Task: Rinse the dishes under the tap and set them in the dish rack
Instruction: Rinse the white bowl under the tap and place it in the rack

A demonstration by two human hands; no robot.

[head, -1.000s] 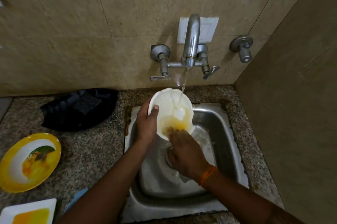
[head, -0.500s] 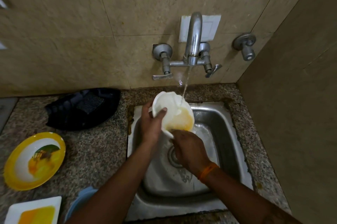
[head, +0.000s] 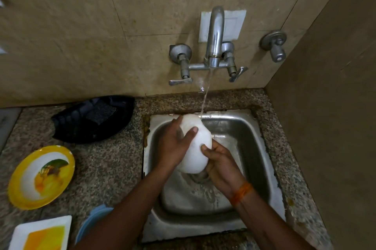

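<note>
Rinsing step: both hands are gripping the white bowl [head: 195, 148] over the sink [head: 240, 133], left hand [head: 173, 144] & right hand [head: 221, 163] wrapped around it, underside up, under the tap [head: 214, 40] stream. Next prob: racking it; no rack visible.

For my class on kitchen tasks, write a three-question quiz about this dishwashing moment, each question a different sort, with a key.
1. True or false: both the left hand and the right hand grip the white bowl over the sink.
2. Multiple choice: where does the tap stream land? A) on the bowl's upper edge B) on the yellow plate C) on the black tray
3. Fill in: the yellow plate, with food residue, sits on the ____ to the left of the sink.

Key: 1 true; 2 A; 3 counter
</note>
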